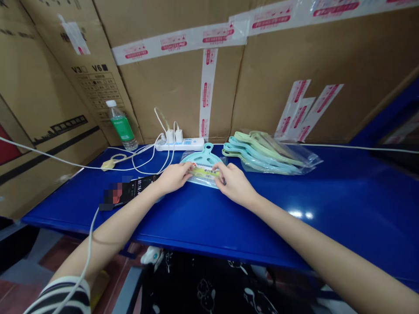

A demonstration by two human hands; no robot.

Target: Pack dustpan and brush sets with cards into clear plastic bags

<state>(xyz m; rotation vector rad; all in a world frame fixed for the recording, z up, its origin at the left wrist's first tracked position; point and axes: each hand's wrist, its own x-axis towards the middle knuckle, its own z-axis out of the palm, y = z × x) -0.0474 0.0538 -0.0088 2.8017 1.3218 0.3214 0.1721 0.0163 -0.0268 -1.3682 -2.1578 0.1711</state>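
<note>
A light blue mini dustpan in a clear plastic bag lies on the blue table in front of me, its looped handle pointing away. Across its front is a yellow and white printed label. My left hand pinches the label's left edge between thumb and fingers. At the right edge my right hand has its fingers curled in, thumb below, also gripping the label. Whether the label lies inside or outside the bag I cannot tell.
More bagged light blue and green dustpans are piled to the right. A white power strip with plugged chargers stands behind. Left are cables, a water bottle and a phone. Cardboard walls the back; a cable crosses my left arm.
</note>
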